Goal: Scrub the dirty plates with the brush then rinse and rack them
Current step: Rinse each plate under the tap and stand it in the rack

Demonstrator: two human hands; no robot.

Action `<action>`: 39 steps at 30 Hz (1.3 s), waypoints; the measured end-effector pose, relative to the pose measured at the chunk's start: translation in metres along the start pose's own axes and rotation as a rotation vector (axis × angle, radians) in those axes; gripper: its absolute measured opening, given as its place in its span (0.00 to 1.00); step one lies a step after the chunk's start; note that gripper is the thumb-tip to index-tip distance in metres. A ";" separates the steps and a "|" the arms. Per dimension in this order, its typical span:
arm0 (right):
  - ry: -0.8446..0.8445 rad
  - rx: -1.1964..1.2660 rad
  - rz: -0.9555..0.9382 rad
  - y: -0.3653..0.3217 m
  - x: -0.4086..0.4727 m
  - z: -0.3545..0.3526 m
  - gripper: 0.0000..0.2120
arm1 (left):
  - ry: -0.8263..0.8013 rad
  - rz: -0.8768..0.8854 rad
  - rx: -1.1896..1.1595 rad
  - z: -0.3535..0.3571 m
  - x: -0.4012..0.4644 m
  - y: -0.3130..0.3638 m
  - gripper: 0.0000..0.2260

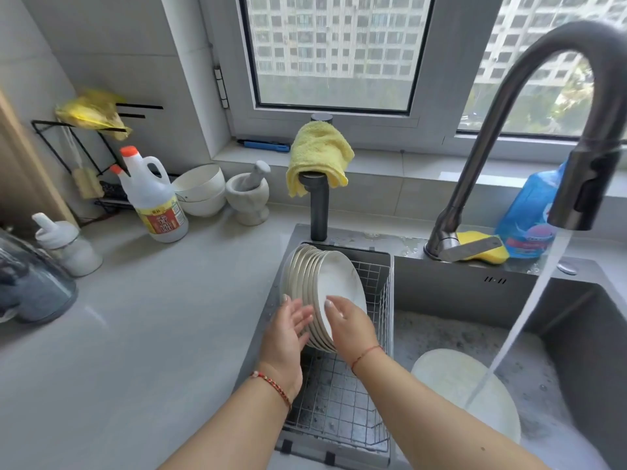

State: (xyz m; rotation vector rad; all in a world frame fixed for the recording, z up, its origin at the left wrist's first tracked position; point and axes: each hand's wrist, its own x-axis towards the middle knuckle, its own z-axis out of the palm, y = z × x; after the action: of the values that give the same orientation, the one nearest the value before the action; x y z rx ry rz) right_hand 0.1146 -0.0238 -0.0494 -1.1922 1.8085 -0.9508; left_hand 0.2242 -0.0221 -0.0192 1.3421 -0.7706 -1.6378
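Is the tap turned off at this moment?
No, a stream of water runs from the faucet down onto a plate lying in the soapy sink.

plates: white, stacked, gold-beige rims. rack: silver wire grid. sink: dark grey steel, foamy white water. plate right of fingers: pale cream. tap: dark gunmetal. cloth beyond fingers: pale yellow. sponge: yellow. bottle: blue, pink label. jug far left: white, orange cap, red-yellow label. mortar: grey-white marble. table: light grey. wrists: red string bracelets.
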 end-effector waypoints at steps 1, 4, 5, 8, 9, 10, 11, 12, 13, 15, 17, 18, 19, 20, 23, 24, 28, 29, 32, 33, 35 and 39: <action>0.052 -0.020 -0.030 0.002 -0.007 -0.007 0.16 | 0.042 0.010 -0.004 0.000 -0.001 -0.001 0.21; 0.155 -0.075 -0.146 0.012 -0.033 -0.031 0.08 | 0.065 -0.001 -0.031 0.005 -0.009 -0.005 0.17; 0.163 -0.088 -0.170 0.017 -0.043 -0.041 0.07 | 0.045 -0.015 -0.026 0.009 -0.013 -0.007 0.17; 0.117 -0.127 -0.164 0.040 -0.067 -0.069 0.12 | -0.024 -0.064 -0.005 0.022 -0.023 -0.012 0.17; 0.075 -0.150 -0.122 0.049 -0.072 -0.078 0.14 | -0.045 -0.084 -0.002 0.026 -0.025 -0.014 0.16; 0.019 -0.193 -0.066 0.058 -0.076 -0.088 0.15 | -0.064 -0.104 0.002 0.031 -0.027 -0.016 0.16; -0.042 -0.269 -0.002 0.069 -0.078 -0.099 0.15 | -0.081 -0.125 0.008 0.036 -0.030 -0.018 0.16; -0.106 -0.353 0.070 0.082 -0.078 -0.109 0.14 | -0.097 -0.144 0.014 0.040 -0.032 -0.020 0.16; -0.168 -0.426 0.151 0.097 -0.076 -0.118 0.13 | -0.113 -0.160 0.024 0.044 -0.034 -0.022 0.16; -0.288 -0.544 0.348 0.131 -0.065 -0.133 0.13 | -0.143 -0.183 0.046 0.051 -0.038 -0.027 0.15; -0.383 -0.642 0.549 0.164 -0.051 -0.149 0.15 | -0.164 -0.198 0.066 0.057 -0.041 -0.031 0.15; -0.388 -0.685 0.628 0.175 -0.046 -0.158 0.15 | -0.172 -0.202 0.075 0.060 -0.042 -0.033 0.15; -0.361 -0.725 0.691 0.180 -0.043 -0.168 0.15 | -0.179 -0.206 0.085 0.062 -0.043 -0.036 0.15; -0.328 -0.761 0.736 0.188 -0.041 -0.179 0.14 | -0.184 -0.213 0.097 0.065 -0.044 -0.040 0.14; -0.237 -0.812 0.810 0.208 -0.037 -0.208 0.19 | -0.181 -0.240 0.118 0.072 -0.044 -0.051 0.14; -0.220 -0.787 0.842 0.218 -0.035 -0.215 0.20 | -0.179 -0.249 0.123 0.076 -0.043 -0.055 0.13; -0.114 -0.445 1.011 0.256 -0.027 -0.215 0.14 | -0.176 -0.269 0.140 0.088 -0.043 -0.067 0.13; -0.104 -0.382 1.034 0.258 -0.026 -0.212 0.10 | -0.175 -0.268 0.143 0.090 -0.043 -0.069 0.13; -0.124 -0.357 0.986 0.258 -0.017 -0.205 0.12 | -0.175 -0.267 0.150 0.099 -0.039 -0.071 0.12; -0.126 -0.386 0.982 0.260 -0.013 -0.203 0.13 | -0.177 -0.268 0.151 0.101 -0.038 -0.072 0.12; -0.133 -0.506 0.925 0.264 -0.011 -0.201 0.14 | -0.179 -0.263 0.156 0.104 -0.037 -0.074 0.12; -0.079 -0.722 0.905 0.263 -0.012 -0.194 0.12 | -0.189 -0.240 0.195 0.106 -0.035 -0.077 0.12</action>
State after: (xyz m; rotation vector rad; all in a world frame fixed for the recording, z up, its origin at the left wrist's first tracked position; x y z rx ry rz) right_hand -0.1530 0.0973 -0.1934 -0.5988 2.3502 0.2849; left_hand 0.1057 0.0375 -0.0464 1.4764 -0.9291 -1.9396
